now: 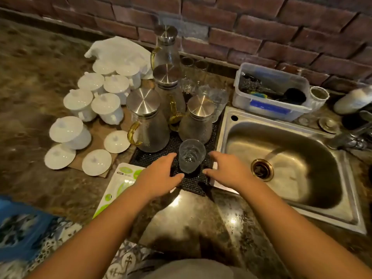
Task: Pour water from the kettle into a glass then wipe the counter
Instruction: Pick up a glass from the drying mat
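A clear textured glass (pixel 191 156) stands upright on a black rubber mat (pixel 193 185) at the counter's front. My left hand (pixel 161 175) is just left of it and my right hand (pixel 227 172) just right, both with fingers apart and holding nothing. Behind the glass stand several glass kettles with steel lids; the nearest are one with a yellow handle (pixel 148 123) at left and one (pixel 196 121) directly behind the glass. No cloth is in either hand.
A steel sink (pixel 281 170) lies to the right, with a plastic tub (pixel 271 91) of scrubbers behind it. Several white lidded cups (pixel 106 107) crowd the left counter. A green and white packet (pixel 118 188) lies at front left. A brick wall backs the counter.
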